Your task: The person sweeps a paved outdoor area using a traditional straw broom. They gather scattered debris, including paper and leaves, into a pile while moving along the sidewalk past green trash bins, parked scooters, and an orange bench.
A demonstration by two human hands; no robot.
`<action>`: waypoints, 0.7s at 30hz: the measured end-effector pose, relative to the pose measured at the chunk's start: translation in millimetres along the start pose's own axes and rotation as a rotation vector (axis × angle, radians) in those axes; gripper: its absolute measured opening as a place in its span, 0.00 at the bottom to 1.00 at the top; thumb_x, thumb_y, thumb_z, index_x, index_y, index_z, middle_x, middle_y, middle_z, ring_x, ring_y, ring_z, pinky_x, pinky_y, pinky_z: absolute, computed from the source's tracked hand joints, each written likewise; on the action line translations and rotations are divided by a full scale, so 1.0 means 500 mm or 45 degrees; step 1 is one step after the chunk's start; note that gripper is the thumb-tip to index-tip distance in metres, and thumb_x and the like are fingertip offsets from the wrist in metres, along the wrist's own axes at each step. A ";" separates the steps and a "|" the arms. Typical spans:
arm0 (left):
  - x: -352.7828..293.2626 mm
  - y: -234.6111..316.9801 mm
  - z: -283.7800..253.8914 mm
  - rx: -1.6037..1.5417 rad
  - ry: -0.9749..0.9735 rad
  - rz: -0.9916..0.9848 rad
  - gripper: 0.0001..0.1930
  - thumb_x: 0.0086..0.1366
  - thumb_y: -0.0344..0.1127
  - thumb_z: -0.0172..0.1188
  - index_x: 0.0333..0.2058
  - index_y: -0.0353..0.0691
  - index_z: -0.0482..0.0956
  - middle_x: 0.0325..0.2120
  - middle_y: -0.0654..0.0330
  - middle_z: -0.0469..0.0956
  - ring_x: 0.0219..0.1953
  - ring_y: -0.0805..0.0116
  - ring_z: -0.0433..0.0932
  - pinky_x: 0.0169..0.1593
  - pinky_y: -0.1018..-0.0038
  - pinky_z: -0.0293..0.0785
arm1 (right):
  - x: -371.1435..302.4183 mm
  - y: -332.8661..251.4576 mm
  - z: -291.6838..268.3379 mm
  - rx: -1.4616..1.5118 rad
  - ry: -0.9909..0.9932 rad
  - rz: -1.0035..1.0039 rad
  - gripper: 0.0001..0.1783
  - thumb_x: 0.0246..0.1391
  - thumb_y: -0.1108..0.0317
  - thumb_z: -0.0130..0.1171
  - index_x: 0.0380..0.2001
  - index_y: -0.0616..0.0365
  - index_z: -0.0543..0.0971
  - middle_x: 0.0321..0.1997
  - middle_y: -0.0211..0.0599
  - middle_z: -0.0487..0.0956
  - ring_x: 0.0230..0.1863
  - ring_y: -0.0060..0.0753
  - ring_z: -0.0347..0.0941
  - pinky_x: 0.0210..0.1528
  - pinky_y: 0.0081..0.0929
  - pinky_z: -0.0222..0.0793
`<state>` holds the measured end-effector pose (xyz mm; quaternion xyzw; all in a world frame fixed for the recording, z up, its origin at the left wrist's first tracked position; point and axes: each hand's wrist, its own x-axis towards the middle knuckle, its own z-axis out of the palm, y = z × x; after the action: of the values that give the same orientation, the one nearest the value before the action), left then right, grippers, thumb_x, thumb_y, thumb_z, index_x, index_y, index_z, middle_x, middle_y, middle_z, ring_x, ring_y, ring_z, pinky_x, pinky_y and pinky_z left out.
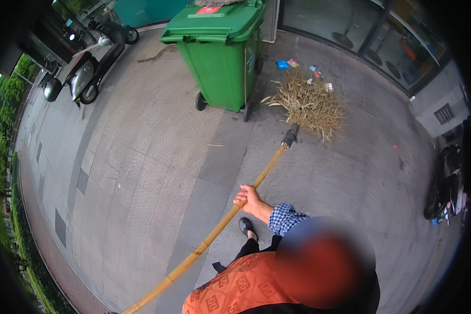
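My right hand [250, 199] is wrapped round the bamboo handle of a broom [204, 244], partway along its length. A blue checked sleeve [286, 219] covers that forearm. The handle slants from the lower left edge up to a dark binding [290, 135]. Beyond it a wide head of dry twigs [314, 107] rests on the pavement. Just past the twigs lie a blue wrapper [282, 65], a tan wrapper [293, 63] and small scraps, one of them pale [328, 87]. At the lower edge, a dark sliver beside the handle may be my left hand; its fingers are hidden.
A green wheeled bin [214, 63] stands left of the twigs, its lid down. Glass doors [324, 23] and a wall vent [444, 114] border the far right. Scooters [83, 78] are parked at the far left. A dark vehicle [446, 183] stands at the right edge.
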<state>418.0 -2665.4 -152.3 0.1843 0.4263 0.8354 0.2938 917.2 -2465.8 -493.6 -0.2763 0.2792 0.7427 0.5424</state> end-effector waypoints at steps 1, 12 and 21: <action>0.024 0.018 0.002 -0.185 -0.041 0.002 0.18 0.56 0.31 0.46 0.11 0.50 0.51 0.06 0.72 0.48 0.07 0.81 0.48 0.13 0.85 0.47 | -0.034 0.016 0.040 0.002 -0.047 -0.008 0.17 0.46 0.66 0.49 0.10 0.46 0.55 0.08 0.20 0.50 0.10 0.19 0.48 0.21 0.25 0.54; 0.037 -0.221 0.336 -0.433 -0.923 -0.347 0.15 0.65 0.33 0.39 0.18 0.43 0.54 0.09 0.69 0.50 0.07 0.82 0.47 0.09 0.86 0.50 | -0.353 -0.193 -0.232 0.502 -0.018 -0.457 0.21 0.47 0.66 0.46 0.07 0.45 0.53 0.06 0.19 0.50 0.09 0.19 0.49 0.21 0.22 0.53; -0.608 -0.608 0.723 -0.301 -1.692 -1.278 0.11 0.61 0.36 0.44 0.20 0.47 0.58 0.08 0.68 0.57 0.09 0.78 0.53 0.16 0.79 0.55 | -0.629 -0.288 -0.589 1.322 0.244 -0.849 0.18 0.45 0.67 0.43 0.07 0.46 0.53 0.04 0.20 0.51 0.07 0.19 0.49 0.15 0.19 0.54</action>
<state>952.1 -2502.9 -213.7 0.3945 0.1056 0.3622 0.8379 1168.4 -2844.1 -489.3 -0.1144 0.5499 0.2728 0.7811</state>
